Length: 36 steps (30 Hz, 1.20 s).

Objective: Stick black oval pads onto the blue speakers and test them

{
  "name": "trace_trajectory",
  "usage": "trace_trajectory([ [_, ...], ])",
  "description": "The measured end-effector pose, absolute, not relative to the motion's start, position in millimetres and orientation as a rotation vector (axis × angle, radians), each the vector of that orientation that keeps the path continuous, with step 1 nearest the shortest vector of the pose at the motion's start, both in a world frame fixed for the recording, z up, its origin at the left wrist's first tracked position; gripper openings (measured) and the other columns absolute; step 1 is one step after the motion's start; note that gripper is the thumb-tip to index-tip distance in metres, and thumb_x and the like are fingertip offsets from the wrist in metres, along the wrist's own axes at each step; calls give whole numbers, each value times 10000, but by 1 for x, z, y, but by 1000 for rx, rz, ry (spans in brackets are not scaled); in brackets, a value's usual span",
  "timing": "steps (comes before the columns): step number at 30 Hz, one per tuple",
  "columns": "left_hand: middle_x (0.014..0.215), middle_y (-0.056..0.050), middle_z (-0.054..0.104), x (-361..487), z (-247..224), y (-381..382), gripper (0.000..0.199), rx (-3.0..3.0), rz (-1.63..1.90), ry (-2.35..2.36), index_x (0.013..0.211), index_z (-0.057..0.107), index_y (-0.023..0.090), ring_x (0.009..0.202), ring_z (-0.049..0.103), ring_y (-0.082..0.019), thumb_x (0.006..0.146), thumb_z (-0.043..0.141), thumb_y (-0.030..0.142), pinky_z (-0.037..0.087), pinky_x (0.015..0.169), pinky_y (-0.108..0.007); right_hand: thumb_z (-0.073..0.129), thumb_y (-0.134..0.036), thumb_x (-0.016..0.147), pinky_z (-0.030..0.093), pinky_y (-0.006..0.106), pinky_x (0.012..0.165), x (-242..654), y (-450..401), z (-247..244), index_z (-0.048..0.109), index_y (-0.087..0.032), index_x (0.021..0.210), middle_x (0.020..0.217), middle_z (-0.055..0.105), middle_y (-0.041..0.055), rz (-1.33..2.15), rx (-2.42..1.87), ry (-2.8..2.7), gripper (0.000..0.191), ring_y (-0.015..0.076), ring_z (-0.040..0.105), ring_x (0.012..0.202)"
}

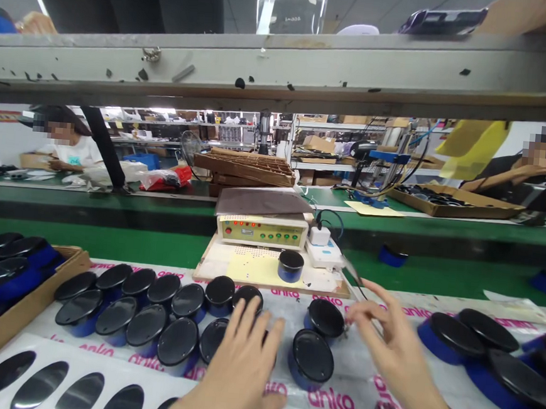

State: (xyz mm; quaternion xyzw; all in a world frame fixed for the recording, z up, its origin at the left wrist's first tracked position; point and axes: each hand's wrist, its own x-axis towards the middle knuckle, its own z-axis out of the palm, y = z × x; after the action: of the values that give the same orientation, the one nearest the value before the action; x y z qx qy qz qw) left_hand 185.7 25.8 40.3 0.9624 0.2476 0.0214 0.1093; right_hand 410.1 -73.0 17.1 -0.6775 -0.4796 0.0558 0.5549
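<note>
My left hand [244, 366] is open, its fingers spread over the front row of round parts with shiny black tops and blue sides [178, 342]. The fingers partly hide the parts beneath, and whether they touch them I cannot tell. My right hand [392, 343] has its fingers closed around a thin, dark-and-silver tool [353, 272]; its exact kind is unclear. By the right fingertips stands one round part [325, 319], with another [312, 359] just in front of it. A white sheet with black oval stickers [81, 394] lies at the lower left.
A cardboard box [14, 310] full of round parts stands left; more parts [451, 338] sit right. Behind is a control box [261, 231] beside a white power adapter [326, 253]. One part [291, 266] rests before it. A shelf beam [283, 70] crosses overhead. Two people work beyond.
</note>
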Motion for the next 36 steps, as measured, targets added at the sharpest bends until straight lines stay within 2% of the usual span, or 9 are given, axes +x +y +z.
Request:
trace_trajectory([
  [2, 1447, -225, 353, 202, 37, 19, 816, 2812, 71, 606, 1410, 336, 63, 1378, 178, -401, 781, 607, 507, 93, 1128, -576, 534, -307, 831, 390, 466, 993, 409, -69, 1, 257, -275, 1380, 1233, 555, 92, 131, -1651, -1398, 616, 271, 497, 1188],
  [4, 1434, -243, 364, 218, 33, 12, 814, 2782, 46, 568, 1421, 308, 58, 1351, 269, -396, 785, 635, 446, 161, 1126, -548, 527, -272, 828, 316, 492, 1063, 410, -66, -10, 175, -283, 1405, 1403, 401, 115, 202, -1668, -1524, 676, 277, 356, 1321],
  [10, 1373, -212, 423, 247, 23, -3, 808, 2542, 30, 517, 1445, 267, 156, 1139, 527, -420, 752, 672, 251, 479, 913, -520, 595, -337, 817, 409, 479, 1004, 423, -65, -4, 220, -283, 1304, 1293, 477, 133, 357, -1559, -1322, 617, 264, 515, 1188],
  [14, 1283, -154, 447, 254, 18, -11, 798, 2331, 36, 433, 1380, 366, 240, 1075, 561, -408, 670, 730, 272, 467, 902, -539, 611, -399, 800, 468, 483, 931, 432, -72, 2, 239, -293, 1222, 1277, 468, 143, 311, -1541, -1145, 573, 280, 535, 1152],
  [19, 1122, -58, 541, 246, 29, -6, 727, 1902, 369, 486, 1238, 489, 282, 1030, 582, -287, 577, 790, 269, 468, 914, -415, 618, -371, 798, 352, 519, 1028, 436, -74, -6, 218, -277, 1256, 1295, 481, 137, 335, -1698, -1288, 616, 284, 463, 1224],
  [22, 1046, -90, 637, 239, 40, -1, 589, 1488, 454, 476, 1167, 515, 201, 937, 633, -267, 663, 765, 376, 513, 803, -373, 611, -434, 816, 326, 542, 1029, 426, -76, 0, 251, -315, 1234, 1323, 456, 119, 292, -1649, -1161, 565, 296, 421, 1254],
  [25, 1087, -121, 657, 235, 46, 3, 564, 1267, 530, 430, 1183, 531, 156, 897, 660, -244, 735, 724, 441, 519, 767, -335, 628, -521, 792, 431, 497, 942, 404, -81, 14, 219, -383, 1262, 1260, 475, 90, 381, -1295, -1100, 638, 286, 472, 1197],
  [31, 1006, -91, 701, 224, 58, 6, 520, 1422, 484, 337, 1327, 483, 155, 916, 646, -213, 868, 584, 378, 512, 784, -304, 735, -369, 748, 530, 396, 821, 377, -84, 29, 289, -433, 1236, 1158, 481, 46, 597, -978, -1043, 664, 236, 559, 1076],
  [36, 820, -42, 723, 221, 71, 7, 475, 1537, 466, 518, 1280, 552, 154, 644, 635, -135, 808, 567, 205, 499, 604, -207, 750, -312, 734, 521, 437, 852, 370, -85, 24, 337, -428, 1196, 1171, 491, 41, 519, -997, -990, 630, 247, 549, 1104],
])
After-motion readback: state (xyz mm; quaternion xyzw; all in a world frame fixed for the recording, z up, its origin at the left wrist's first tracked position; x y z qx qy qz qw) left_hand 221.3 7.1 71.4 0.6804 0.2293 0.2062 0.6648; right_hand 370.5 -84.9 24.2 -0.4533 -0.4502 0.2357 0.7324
